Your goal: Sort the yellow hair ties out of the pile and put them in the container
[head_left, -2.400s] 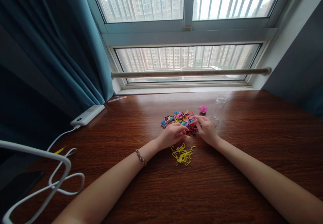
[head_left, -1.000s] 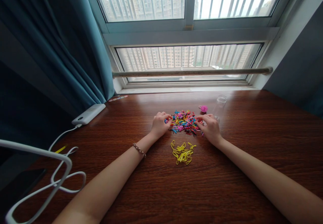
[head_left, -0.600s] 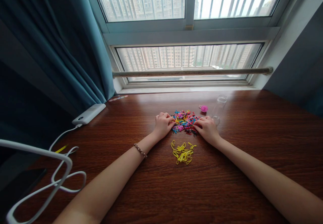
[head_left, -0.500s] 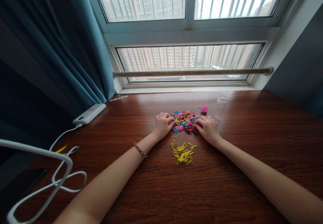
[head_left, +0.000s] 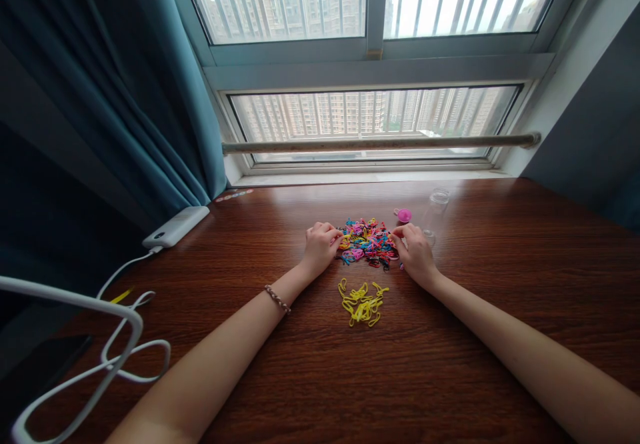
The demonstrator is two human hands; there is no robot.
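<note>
A pile of small multicoloured bands [head_left: 369,243] lies on the brown wooden table [head_left: 300,377]. At the pile's left edge is my left hand [head_left: 323,247], its fingertips pinched together; whatever they grip is too small to name. My right hand [head_left: 414,252] touches the right edge of the pile, with thumb and index finger apart and no band visible between them. Nearer to me, a separate cluster of yellow bands [head_left: 363,303] lies below the mixed pile. Behind my right hand are a pink lid [head_left: 403,215] and a clear bottle [head_left: 437,209] lying on its side.
A white power strip [head_left: 176,227] with looping white cable [head_left: 135,347] occupies the left side. A dark flat object [head_left: 45,364] is at the lower left. Blue curtain [head_left: 165,97] hangs on the left, and a metal rail [head_left: 380,143] crosses the window.
My right hand has shifted slightly right and its thumb and index finger have spread. My left hand has drawn slightly left at the pile's edge.
</note>
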